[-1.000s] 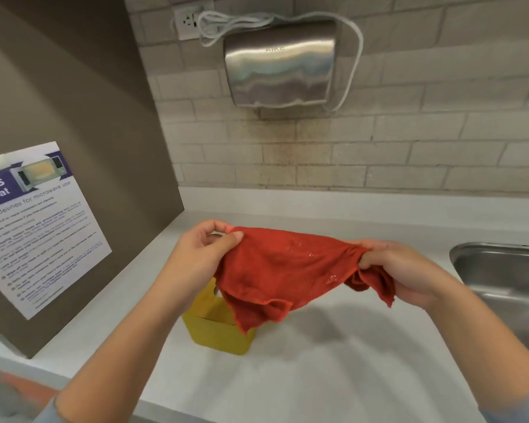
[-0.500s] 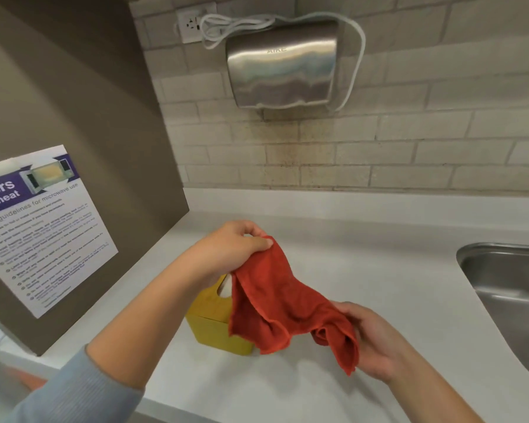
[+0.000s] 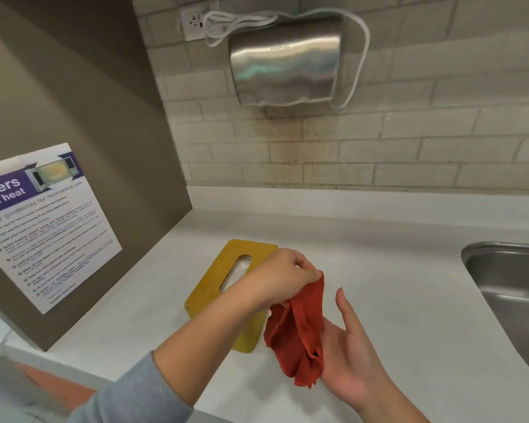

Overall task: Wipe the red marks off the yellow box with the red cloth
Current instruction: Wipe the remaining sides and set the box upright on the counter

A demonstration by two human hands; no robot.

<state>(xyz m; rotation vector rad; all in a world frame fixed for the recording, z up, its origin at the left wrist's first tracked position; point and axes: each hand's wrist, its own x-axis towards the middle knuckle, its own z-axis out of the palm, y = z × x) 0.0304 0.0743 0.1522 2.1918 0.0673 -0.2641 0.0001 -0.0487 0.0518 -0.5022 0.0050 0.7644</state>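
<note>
Head view, single frame. Item: left hand (image 3: 283,277), fingers curled shut, pinching the upper edge of the red cloth (image 3: 298,331) above the counter; grey sleeve (image 3: 129,392) pushed back along the forearm. Item: red cloth, hung bunched and folded from that pinch, its lower part draped against the palm of the right hand. Item: right hand (image 3: 351,349), palm turned up and leftward, fingers spread and extended, not closed on anything; cloth rested against it. Item: yellow box (image 3: 214,288), a tissue-type box with an oval slot in its top, stood on the white countertop (image 3: 394,270) just behind and left of the cloth, partly covered by the left wrist; no red marks could be made out on its visible faces. Item: steel sink (image 3: 513,288), set in the countertop at the right edge, well apart from the box. Item: metal hand dryer (image 3: 284,68), mounted on the tiled wall above, white cord looped over it to a wall socket (image 3: 194,22). Item: printed microwave safety notice (image 3: 43,221), fixed to the grey panel at left.
</note>
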